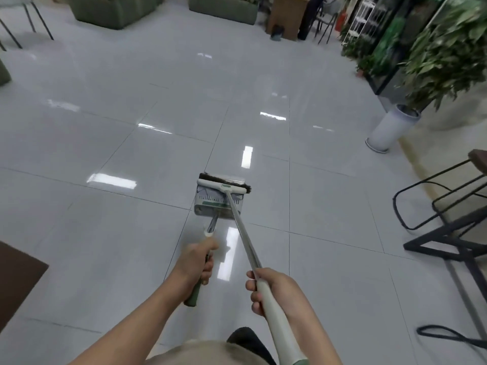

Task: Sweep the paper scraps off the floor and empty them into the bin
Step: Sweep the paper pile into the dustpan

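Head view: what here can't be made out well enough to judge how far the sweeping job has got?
- Dustpan contents: the broom head lies across its mouth, so any scraps inside are mostly hidden; pale shapes show, but too small to identify.
- Paper scraps on the floor: none discernible; bright glare patches could mask them.
- The bin: none clearly identifiable; the background is blurred.
- Broom handle end: cut off by the bottom edge.

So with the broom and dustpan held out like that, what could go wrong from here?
1. The broom head rests across the dustpan's open mouth; if it slips aside, whatever is inside might spill onto the glossy tile floor.
2. The left hand alone grips the dustpan handle, so a tilt could tip it.
3. A black cable loops on the floor near the right hand, a possible trip hazard.
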### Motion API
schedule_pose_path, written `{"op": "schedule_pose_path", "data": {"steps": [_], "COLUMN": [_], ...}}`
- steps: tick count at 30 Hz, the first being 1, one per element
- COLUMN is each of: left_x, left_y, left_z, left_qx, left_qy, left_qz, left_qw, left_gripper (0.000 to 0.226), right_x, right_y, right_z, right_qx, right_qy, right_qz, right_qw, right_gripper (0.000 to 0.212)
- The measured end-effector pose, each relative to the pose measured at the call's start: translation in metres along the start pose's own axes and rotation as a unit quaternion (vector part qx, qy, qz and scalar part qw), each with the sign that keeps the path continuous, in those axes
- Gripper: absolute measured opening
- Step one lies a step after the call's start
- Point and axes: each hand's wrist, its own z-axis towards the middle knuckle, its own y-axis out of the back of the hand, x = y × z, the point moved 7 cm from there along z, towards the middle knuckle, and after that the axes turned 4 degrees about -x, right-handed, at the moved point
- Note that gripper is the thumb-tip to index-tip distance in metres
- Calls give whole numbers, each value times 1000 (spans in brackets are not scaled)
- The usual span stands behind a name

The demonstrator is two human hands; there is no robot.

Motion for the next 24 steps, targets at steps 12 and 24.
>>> {"op": "schedule_pose_path", "data": {"steps": [12, 24], "left_x": [-182, -385], "left_y": [-43, -82], "left_z": [250, 487], "left_qx": [1, -36], "left_qy": [8, 12], "left_qz": [14, -23], "left_qw": [1000, 999], "left_gripper": [44, 29], "right_x": [247, 530], "right_y": [-45, -108], "right_z": [193, 376], "right_qx": [4, 52], "right_qy": [-31, -83], "right_qz": [43, 31], "right_qw": [999, 995], "right_gripper": [14, 17]}}
